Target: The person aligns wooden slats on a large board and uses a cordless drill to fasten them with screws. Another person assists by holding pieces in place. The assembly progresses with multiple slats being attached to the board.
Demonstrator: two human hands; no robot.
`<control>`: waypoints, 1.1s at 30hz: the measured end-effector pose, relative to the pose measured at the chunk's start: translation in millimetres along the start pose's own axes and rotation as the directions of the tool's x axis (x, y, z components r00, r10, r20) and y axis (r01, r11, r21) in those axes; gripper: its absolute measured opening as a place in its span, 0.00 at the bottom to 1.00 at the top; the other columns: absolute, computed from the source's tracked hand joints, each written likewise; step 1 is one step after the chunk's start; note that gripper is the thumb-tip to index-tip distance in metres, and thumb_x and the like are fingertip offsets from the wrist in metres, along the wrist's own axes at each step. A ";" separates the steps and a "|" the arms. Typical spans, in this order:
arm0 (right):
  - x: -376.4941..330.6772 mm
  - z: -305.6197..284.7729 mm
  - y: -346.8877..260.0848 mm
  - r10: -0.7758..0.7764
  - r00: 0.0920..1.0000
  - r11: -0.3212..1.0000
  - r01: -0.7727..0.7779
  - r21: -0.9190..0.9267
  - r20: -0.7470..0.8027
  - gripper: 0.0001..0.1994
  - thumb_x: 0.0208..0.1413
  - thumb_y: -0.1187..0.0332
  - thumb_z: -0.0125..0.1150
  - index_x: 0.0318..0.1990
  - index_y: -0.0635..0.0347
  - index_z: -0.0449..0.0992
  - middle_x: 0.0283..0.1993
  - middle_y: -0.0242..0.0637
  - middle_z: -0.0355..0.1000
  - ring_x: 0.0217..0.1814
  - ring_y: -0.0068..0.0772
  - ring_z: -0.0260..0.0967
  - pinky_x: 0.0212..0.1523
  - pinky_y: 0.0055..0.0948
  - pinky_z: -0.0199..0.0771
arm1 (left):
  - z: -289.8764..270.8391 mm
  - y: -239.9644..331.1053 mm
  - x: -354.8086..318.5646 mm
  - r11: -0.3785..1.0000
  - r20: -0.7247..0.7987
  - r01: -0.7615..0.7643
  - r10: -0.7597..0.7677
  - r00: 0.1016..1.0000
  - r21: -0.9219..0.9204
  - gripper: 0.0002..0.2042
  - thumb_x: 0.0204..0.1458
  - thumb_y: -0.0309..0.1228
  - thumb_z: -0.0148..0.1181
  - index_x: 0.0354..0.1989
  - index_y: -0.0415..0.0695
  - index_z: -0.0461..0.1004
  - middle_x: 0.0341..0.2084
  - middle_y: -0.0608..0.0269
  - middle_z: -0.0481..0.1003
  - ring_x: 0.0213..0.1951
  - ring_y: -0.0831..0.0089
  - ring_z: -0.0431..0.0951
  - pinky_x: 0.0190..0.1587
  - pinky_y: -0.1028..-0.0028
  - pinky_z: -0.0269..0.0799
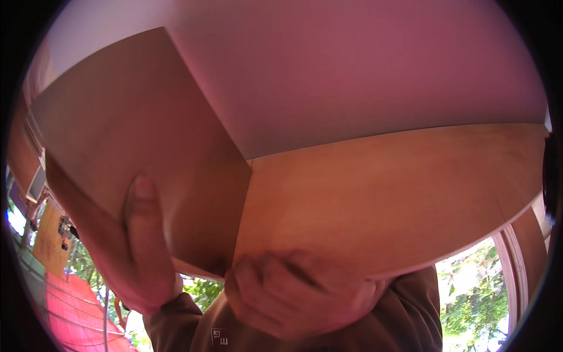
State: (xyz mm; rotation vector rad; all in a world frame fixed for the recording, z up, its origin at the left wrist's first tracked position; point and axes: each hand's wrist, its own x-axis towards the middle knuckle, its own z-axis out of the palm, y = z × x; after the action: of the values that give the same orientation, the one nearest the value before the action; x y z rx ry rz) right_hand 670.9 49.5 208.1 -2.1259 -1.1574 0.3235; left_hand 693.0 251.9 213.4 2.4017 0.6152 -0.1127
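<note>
Filling almost the whole view, a large cardboard box (328, 193) is held up very close to the camera, and both hands grip it from below. The right hand (293, 296) is nearest, at the lower middle of the picture. Its fingers (275, 276) are curled together under the bottom edge of the box, clamped on the cardboard, and the knuckles face the camera. A brown sleeve (410, 317) covers the wrist and forearm behind it, going down to the lower edge.

The left hand (141, 252) is just beside it, at the lower left. It holds the same box at the lower corner where two brown faces meet. The thumb (143, 217) lies flat and upright on the darker left face, with the nail pointing up, and the rest of the hand is wrapped around the edge, so these fingers are hidden behind the cardboard.

The box is tilted. Its left face is in shadow, its lower right face is lighter orange-brown, and the upper face looks pale pink-grey and smooth. No surface carries the box; only the two hands carry it.

Farther away, under and beside the box, there are green trees (475, 293) in bright daylight at the lower right, a light frame (516, 258) near them, and something red (70, 311) at the lower left.
</note>
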 end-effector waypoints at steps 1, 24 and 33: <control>-0.6 0.6 2.2 0.033 0.998 0.999 -0.031 0.039 -0.046 0.09 0.48 0.60 0.64 0.36 0.51 0.80 0.40 0.25 0.78 0.37 0.23 0.73 0.39 0.24 0.71 | 3.8 -0.1 -0.7 1.000 0.051 0.003 -0.005 0.999 0.027 0.34 0.61 0.33 0.53 0.74 0.34 0.52 0.64 0.34 0.66 0.59 0.41 0.70 0.64 0.56 0.65; -1.7 -4.5 16.0 0.005 0.996 0.991 0.007 0.135 -0.090 0.14 0.49 0.60 0.59 0.36 0.59 0.83 0.44 0.36 0.79 0.43 0.31 0.72 0.42 0.27 0.73 | 8.8 10.1 7.8 0.998 0.014 0.018 -0.019 1.000 0.058 0.35 0.58 0.25 0.51 0.74 0.30 0.46 0.60 0.36 0.67 0.57 0.50 0.72 0.60 0.59 0.68; 8.5 0.2 11.6 -0.063 0.996 0.985 0.072 0.156 -0.066 0.15 0.48 0.61 0.59 0.38 0.62 0.83 0.48 0.38 0.79 0.45 0.31 0.71 0.41 0.25 0.72 | -8.4 16.9 16.8 0.993 0.133 0.111 -0.115 0.984 0.036 0.32 0.58 0.22 0.48 0.73 0.32 0.52 0.60 0.41 0.68 0.58 0.55 0.72 0.62 0.63 0.64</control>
State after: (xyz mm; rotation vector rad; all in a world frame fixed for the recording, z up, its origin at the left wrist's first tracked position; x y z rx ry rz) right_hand 683.2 52.2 201.0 -1.9409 -1.1275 0.3070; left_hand 715.0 252.4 225.8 2.3628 0.6898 -0.3318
